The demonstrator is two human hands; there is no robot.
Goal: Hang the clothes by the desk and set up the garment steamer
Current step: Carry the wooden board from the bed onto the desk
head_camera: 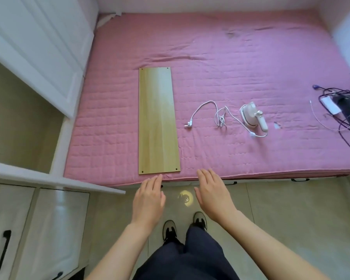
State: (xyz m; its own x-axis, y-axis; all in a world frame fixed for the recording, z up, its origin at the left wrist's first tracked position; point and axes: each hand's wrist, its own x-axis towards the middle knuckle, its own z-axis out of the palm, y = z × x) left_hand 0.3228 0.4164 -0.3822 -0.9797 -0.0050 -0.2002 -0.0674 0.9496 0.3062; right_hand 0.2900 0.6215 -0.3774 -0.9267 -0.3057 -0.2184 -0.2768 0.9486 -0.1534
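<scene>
Pink quilted bedding (230, 57) carries the white garment steamer (254, 116) right of centre, its cord (214, 112) trailing left toward a wooden board (158, 122). Near the bed's edge, the left hand (149, 201) and right hand (214, 195) hover flat with fingers straight, holding nothing.

A pink quilted bed (220, 63) fills the room's far side, white cabinets (38, 43) left of it, pale glossy floor tiles (291, 209) below it reflecting a round light.

A home bedroom: pink quilted bed (230, 57) beside white wardrobe doors (38, 47).
</scene>
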